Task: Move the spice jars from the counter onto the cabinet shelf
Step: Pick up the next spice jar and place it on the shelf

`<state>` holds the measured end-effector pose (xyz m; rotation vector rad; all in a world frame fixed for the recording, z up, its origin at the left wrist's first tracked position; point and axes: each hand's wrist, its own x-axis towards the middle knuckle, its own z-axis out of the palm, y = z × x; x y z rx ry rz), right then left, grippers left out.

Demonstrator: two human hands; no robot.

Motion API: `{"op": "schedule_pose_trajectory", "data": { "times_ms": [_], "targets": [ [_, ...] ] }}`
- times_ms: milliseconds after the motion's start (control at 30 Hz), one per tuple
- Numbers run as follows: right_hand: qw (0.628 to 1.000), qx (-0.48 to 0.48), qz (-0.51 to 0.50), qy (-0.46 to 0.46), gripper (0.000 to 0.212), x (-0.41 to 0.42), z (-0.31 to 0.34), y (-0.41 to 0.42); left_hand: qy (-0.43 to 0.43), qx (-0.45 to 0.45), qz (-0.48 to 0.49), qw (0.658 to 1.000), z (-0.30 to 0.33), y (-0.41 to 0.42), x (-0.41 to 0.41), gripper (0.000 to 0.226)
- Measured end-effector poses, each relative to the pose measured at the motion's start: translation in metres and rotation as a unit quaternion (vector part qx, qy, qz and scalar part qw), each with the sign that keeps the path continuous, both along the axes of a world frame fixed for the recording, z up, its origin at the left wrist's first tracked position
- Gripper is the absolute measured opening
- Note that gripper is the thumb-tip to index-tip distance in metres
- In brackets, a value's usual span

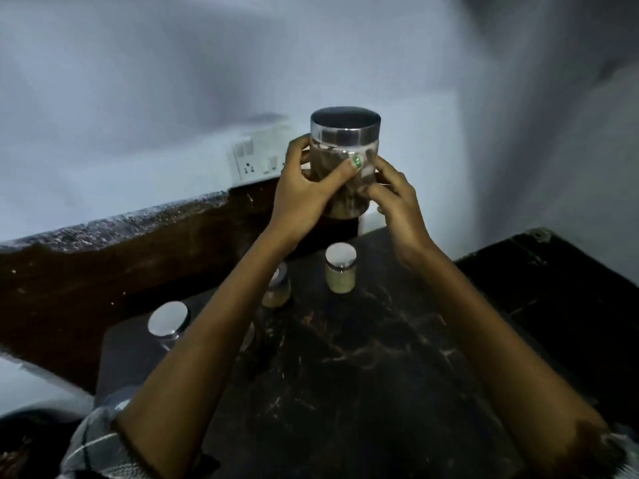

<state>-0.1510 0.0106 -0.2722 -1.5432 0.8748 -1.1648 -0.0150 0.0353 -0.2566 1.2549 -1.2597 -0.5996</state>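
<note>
Head view. I see the large spice jar (pixel 344 160), clear-walled with a dark metal lid, held upright in the air above the dark marbled counter (pixel 363 357) and in front of the pale wall. The left hand (pixel 304 191) wraps its left side, with the thumb laid across the front face and the fingers curled round the far side; the right hand (pixel 394 198) curls its fingers against the right side and lower edge. I judge the two-handed hold suits the jar's width and smooth wall: opposed grips keep it level and keep the brown contents off the lid.

Three smaller jars stand on the counter below. The jar with pale contents (pixel 340 273) sits just right of the left forearm, fully in view. A second small jar (pixel 276 288) is partly hidden behind that forearm. A silver-lidded jar (pixel 169 319) stands nearer the counter's left edge, well apart from the other two. A wall socket plate (pixel 254 162) sits on the wall just left of the lifted jar.

No cabinet shelf shows in this view, so I cannot tell where the jar will be set. I judge the task to be at the carrying step for one jar, with three yet to move.
</note>
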Motion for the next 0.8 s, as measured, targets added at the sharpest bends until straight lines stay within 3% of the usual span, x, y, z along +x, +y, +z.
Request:
{"op": "schedule_pose_trajectory", "data": {
  "times_ms": [233,467,633,800],
  "targets": [
    [0.994,-0.103,0.015,-0.037,0.049,0.022,0.091,0.0,0.004,-0.098,0.067,0.993,0.1,0.01,0.014,0.053],
    [0.979,-0.067,0.147,-0.12,0.048,0.031,0.124,0.015,0.029,-0.112,0.028,0.993,0.146,0.033,0.02,0.04],
    [0.979,-0.094,0.043,-0.173,0.063,0.042,0.121,0.027,0.034,-0.098,0.004,0.995,0.148,0.046,0.021,0.036],
    [0.957,-0.231,-0.11,-0.137,0.073,0.056,0.118,0.036,0.052,-0.109,0.006,0.993,0.147,0.048,0.01,0.035]
  ]
}}
